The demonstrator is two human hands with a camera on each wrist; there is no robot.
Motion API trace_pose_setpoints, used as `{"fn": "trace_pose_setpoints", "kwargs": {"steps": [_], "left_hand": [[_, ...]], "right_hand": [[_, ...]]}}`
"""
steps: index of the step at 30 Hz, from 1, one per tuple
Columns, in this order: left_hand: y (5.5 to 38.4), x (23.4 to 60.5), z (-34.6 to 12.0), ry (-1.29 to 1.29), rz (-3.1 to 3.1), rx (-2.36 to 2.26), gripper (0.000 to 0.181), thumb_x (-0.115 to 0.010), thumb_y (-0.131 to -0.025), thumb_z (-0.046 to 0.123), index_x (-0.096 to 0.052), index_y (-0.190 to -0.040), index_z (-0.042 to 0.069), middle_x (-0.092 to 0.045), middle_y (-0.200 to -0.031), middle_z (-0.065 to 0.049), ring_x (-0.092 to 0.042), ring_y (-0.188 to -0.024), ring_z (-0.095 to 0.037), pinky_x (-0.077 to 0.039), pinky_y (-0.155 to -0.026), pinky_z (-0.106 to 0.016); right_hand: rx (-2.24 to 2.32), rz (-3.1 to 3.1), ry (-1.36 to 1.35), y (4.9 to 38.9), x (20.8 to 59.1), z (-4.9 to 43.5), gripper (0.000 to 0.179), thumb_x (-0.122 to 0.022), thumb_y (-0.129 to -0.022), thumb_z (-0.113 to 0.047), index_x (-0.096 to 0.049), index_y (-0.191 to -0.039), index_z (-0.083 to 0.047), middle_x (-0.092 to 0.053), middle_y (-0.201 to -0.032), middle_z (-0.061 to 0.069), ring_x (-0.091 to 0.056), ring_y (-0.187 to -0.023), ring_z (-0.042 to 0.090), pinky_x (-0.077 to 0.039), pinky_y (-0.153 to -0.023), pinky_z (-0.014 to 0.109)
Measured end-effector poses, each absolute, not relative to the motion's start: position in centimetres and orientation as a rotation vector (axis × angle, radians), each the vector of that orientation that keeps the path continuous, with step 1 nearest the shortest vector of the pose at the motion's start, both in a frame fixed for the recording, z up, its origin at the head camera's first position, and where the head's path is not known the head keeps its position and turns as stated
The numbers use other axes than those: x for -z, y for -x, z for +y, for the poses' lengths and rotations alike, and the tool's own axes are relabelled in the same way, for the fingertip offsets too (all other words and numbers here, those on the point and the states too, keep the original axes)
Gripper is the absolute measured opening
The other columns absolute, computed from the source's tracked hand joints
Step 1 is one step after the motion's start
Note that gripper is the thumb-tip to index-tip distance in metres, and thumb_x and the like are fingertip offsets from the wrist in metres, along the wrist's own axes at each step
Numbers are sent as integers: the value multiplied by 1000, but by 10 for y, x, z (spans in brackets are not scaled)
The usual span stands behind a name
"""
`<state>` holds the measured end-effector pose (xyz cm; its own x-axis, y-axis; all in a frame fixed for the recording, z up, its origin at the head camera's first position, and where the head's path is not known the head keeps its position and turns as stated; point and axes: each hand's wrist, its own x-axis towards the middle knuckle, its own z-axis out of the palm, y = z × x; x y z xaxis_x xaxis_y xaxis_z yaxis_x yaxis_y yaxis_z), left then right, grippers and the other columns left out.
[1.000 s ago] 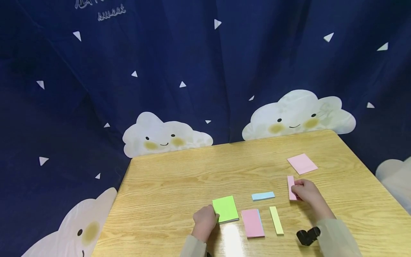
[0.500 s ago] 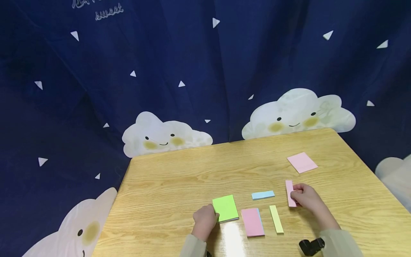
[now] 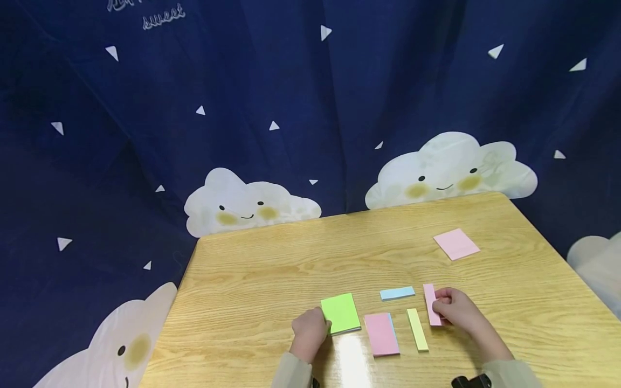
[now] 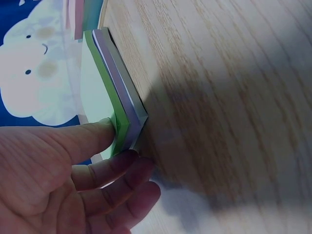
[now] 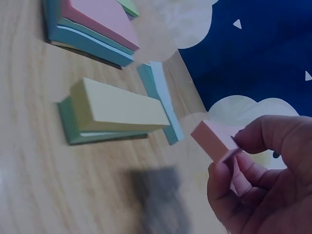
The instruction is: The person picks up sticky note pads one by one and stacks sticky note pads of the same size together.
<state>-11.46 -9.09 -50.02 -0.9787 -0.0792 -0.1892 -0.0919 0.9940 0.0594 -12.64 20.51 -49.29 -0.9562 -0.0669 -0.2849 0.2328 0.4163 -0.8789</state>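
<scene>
Right hand [image 3: 453,310] pinches the narrow pink pad [image 3: 430,304] and has carried it nearer and left, now just right of the yellow strip [image 3: 417,330]. Left hand [image 3: 310,331] stays gripping the green pad [image 3: 340,313] by its corner.

the right hand [image 3: 456,311] covers the near end of the narrow pink sticky-note strip [image 3: 430,303] in the head view, so that end cannot be seen there; in the right wrist view the fingers [image 5: 265,141] hide the strip's [image 5: 213,139] far end. a dark blurred patch [image 5: 158,197] low in the right wrist view is too smeared to tell what it is. the black object [image 3: 471,381] at the near edge of the head view is cut off by the frame. the left hand [image 3: 309,333] hides the near left corner of the green rectangular sticky-note pad [image 3: 340,313]. in the left wrist view the pad's [image 4: 114,105] top face is washed out, and the pads [image 4: 80,14] beyond it are cut off at the top edge.
</scene>
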Motion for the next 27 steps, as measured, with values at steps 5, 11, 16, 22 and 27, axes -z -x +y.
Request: {"fn": "trace_pose_setpoints", "kwargs": {"steps": [5, 11, 16, 22, 27], "left_hand": [[114, 499, -91, 133, 2945, -93, 31, -64, -80, 35, -55, -72, 7, -48, -56, -3, -46, -51, -13, -41, -50, -33], [114, 501, -92, 129, 2941, -98, 31, -64, -80, 35, -55, -71, 7, -47, -56, -2, -45, -51, -13, -41, -50, -32], [114, 499, -92, 120, 2945, -109, 31, -64, -80, 34, -54, -70, 7, -47, -55, -2, -44, -51, -13, -41, -50, -33], [114, 499, -92, 114, 2950, -93, 31, -64, -80, 35, -55, -72, 7, -47, -56, -2, -46, -51, -13, -42, -51, -33], [113, 497, -91, 112, 2950, -91, 31, -64, -80, 35, -55, -74, 6, -48, -56, -3, -47, -52, -14, -42, -51, -33]], "right_hand": [[1570, 2332, -119, 120, 498, 197, 31, -48, -75, 3, -41, -101, 17, -52, -72, 7, -50, -55, 15, -44, -48, 25], [1588, 2255, -92, 114, 508, 189, 27, -49, -74, 4, -43, -98, 16, -51, -72, 7, -50, -55, 14, -46, -48, 25], [1596, 2223, -51, 110, 512, 185, 26, -50, -73, 3, -44, -95, 15, -50, -70, 7, -50, -54, 13, -45, -48, 24], [1576, 2219, 19, 108, 516, 183, 26, -50, -72, 3, -44, -94, 14, -48, -67, 5, -48, -52, 12, -43, -46, 22], [1574, 2234, 6, 107, 517, 182, 27, -50, -70, 2, -44, -94, 13, -48, -67, 5, -47, -52, 12, -44, -46, 22]]}}
